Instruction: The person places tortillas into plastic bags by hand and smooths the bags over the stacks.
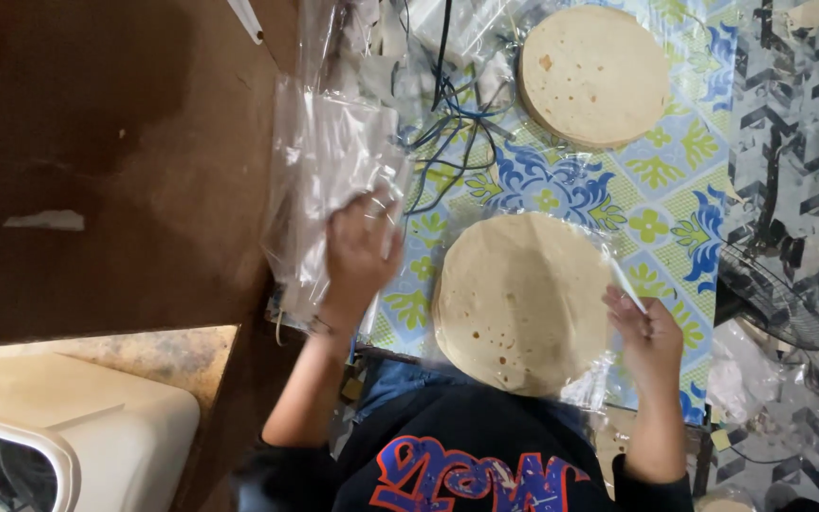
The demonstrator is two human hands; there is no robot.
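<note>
A stack of round flatbreads point(521, 301) lies on the patterned tablecloth point(656, 190), inside a clear plastic bag whose edge shows at the right. My right hand point(648, 334) pinches that bag's edge beside the stack. My left hand point(360, 248) rests on a pile of clear plastic bags point(326, 175) at the table's left edge, fingers curled over the top bag. A second stack of flatbreads point(594, 74) lies uncovered farther back on the cloth.
Blue and black cables point(447, 128) tangle between the bag pile and the far stack. A brown floor point(115, 161) lies to the left, with a white appliance point(77, 431) below. A wire fan guard point(774, 294) and crumpled plastic point(741, 374) sit at the right.
</note>
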